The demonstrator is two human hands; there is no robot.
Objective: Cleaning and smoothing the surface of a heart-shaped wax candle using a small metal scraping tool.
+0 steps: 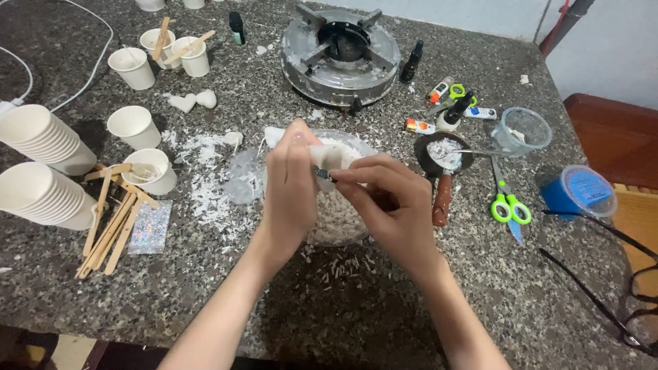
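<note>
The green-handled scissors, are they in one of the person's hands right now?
No, the green-handled scissors lie on the stone table, apart from both hands.

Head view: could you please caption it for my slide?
Left hand holds a white wax block; right hand shaves it over a bowl.

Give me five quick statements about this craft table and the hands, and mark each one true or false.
1. The left hand holds a white block over a clear bowl of white shavings. True.
2. The scissors have red handles. False: the handles are green.
3. Wooden sticks lie on the table's left part, near the paper cups. True.
4. The burner at the back has a pot on it. False: nothing sits on it.
5. The blue tub stands left of the bowl. False: it stands to the right, past the scissors.
</note>
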